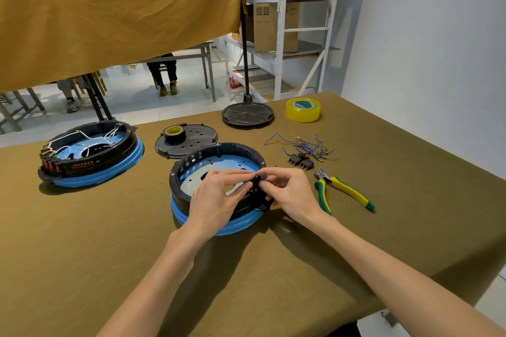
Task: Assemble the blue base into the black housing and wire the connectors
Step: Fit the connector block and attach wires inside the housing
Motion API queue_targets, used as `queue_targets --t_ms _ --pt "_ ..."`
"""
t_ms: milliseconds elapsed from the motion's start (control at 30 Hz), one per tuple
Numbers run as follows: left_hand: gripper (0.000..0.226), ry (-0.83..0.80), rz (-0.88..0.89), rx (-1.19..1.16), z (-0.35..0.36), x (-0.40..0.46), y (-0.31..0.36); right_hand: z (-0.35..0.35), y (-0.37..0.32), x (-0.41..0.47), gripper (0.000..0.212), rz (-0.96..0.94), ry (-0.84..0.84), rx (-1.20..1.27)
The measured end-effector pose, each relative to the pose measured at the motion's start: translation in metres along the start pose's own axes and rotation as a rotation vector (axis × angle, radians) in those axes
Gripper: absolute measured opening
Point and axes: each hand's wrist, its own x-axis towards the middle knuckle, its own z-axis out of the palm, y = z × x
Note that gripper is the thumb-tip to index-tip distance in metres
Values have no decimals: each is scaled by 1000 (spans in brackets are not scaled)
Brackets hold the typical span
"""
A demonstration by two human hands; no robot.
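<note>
A black ring housing [189, 164] sits on a blue base [241, 223] in the middle of the table. My left hand [216, 197] reaches over the housing's near rim, and its fingers pinch a small black part [256, 180] at the right rim. My right hand [287, 189] meets it from the right and pinches the same part. Which part it is stays hidden by my fingers. A pile of blue wires with brass terminals [304, 145] and small black switches [301, 163] lies right of the housing.
A second wired housing on a blue base [90, 156] stands at the left. Behind are a black cover with a tape roll [175, 134], another black disc [247, 115] and clear yellow tape [303, 109]. Green-yellow pliers [345, 191] lie by my right hand.
</note>
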Motion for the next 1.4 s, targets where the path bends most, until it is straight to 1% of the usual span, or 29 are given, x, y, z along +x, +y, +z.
queue_targets --t_ms 100,200,267,333,433,500,567,633,733,867,967,1100,1200,1267,1333,1400 --pt "28 -24 -8 -17 -1 2 0 1 0 -2 26 -15 -8 -40" --pt "28 -89 -22 -108 -7 5 0 -3 -2 -2 26 -2 -37 -32" --pt "34 -150 -6 -95 -11 7 -1 -6 -5 -1 24 9 -47 -29" --pt "45 -234 0 -39 -16 8 -3 -4 -9 1 19 33 -81 -3" --pt "53 -331 -11 8 -19 11 -6 4 -13 2 10 70 -126 49" --pt "53 -281 -23 -29 -19 11 -6 5 -13 4 11 89 -119 72" --pt "50 -164 -50 -63 -19 9 -8 1 -12 5 12 134 -105 97" --pt "48 -130 -60 -44 -19 9 -10 0 -11 8 11 156 -56 94" --pt "43 -226 -64 27 -15 11 -9 2 -13 12 18 162 -17 10" --pt "39 -312 -140 2 -16 25 -6 1 -15 14 23 189 -40 -28" --pt "41 -462 -199 -15 -23 38 -4 2 -15 13 25 192 -57 -40" --pt "47 -543 -228 26 -26 37 1 -4 -19 22 28 239 -122 -30" --pt "49 -561 -255 -21 -20 28 -1 -10 -22 25 33 263 -181 -34" --pt "48 -540 -250 -50 -20 26 -6 -8 -23 25 35 282 -173 -62" --pt "44 -474 -194 -65 -20 28 -11 -2 -26 24 40 307 -150 -89" --pt "38 -415 -105 -35 -20 31 -14 4 -28 22 50 305 -146 -137"
